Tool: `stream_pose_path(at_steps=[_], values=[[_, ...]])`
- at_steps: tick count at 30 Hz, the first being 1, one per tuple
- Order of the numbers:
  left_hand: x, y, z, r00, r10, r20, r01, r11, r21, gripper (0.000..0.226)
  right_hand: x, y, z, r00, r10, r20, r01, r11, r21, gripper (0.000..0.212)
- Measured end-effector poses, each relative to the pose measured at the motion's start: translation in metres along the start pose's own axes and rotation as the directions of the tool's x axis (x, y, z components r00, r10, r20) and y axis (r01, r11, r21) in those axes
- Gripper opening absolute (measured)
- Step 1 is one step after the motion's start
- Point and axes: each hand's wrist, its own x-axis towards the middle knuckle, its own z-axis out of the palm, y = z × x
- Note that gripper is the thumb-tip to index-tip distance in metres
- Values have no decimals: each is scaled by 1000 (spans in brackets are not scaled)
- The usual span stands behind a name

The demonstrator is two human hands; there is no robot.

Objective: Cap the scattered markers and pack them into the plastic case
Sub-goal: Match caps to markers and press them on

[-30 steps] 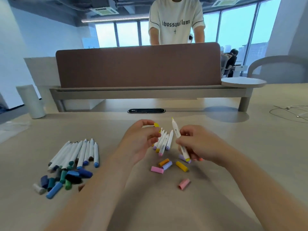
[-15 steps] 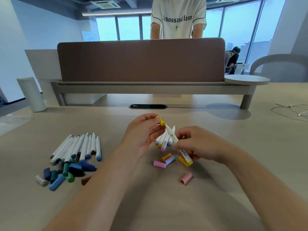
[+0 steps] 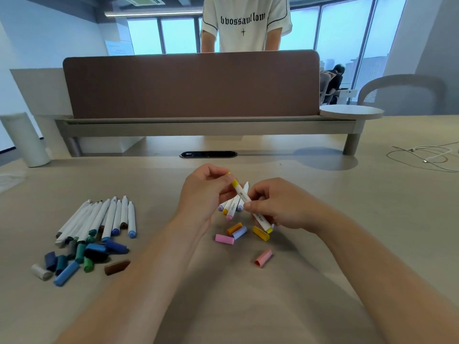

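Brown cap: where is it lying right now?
Head view, left side: the brown cap lies on the table, just right of the blue-green cap pile, left of the left forearm.

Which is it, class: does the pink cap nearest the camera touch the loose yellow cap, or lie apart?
Apart. The head view shows bare table between the pink cap and the yellow cap.

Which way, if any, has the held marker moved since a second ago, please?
Yes: the marker has tilted left, its tip crossing the marker pile into the yellow cap.
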Motion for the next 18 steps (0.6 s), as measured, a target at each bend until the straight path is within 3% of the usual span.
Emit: stream_pose_path(at_steps=[4,6,9,18], values=[[1,1,3,999,40,0,-40,999,27,11,-3,1,0,1000,5,-26,-4,999,39,11],[3,2,1,999,38,7,-38,999,33,17,0,3,-3,990,29,-140,-22,998,54,10],[7,4,-4,998,60,-34,-56,991,118,25,17,8,-12,951,102,-291,-132,988,-85,19],[5,4,-6,999,48,-17,-42,965,258,19,54,9,3,934,270,-236,-351,823,-447,35]])
